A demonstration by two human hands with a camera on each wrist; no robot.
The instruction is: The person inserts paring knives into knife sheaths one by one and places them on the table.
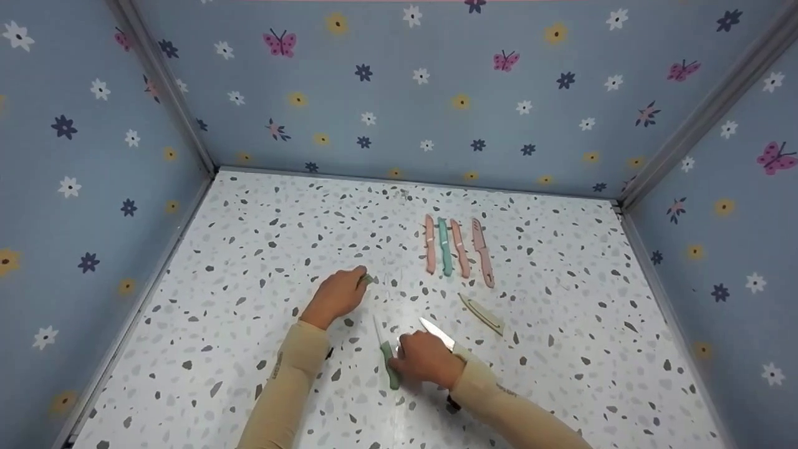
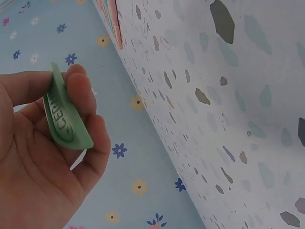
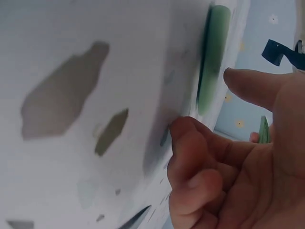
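Observation:
My left hand [image 1: 336, 294] pinches a small green blade cover [image 2: 70, 121] between thumb and fingers, raised above the table; raised lettering shows on the cover. A green-handled knife [image 1: 390, 368] lies on the table with its thin blade pointing away from me. Right beside its handle is my right hand [image 1: 429, 358], thumb and fingers spread apart with the handle [image 3: 214, 59] just beyond them. I cannot tell whether the thumb touches it. A second knife blade [image 1: 437, 333] sticks out past the right hand, its handle hidden by the hand and sleeve.
A cream blade cover [image 1: 483, 313] lies right of the second blade. Farther back, a row holds a pink knife [image 1: 430, 244], a teal knife [image 1: 445, 247], another pink one [image 1: 460, 248] and a wider pink one [image 1: 483, 252]. Flowered panels [image 1: 399, 93] enclose the speckled table [image 1: 249, 249].

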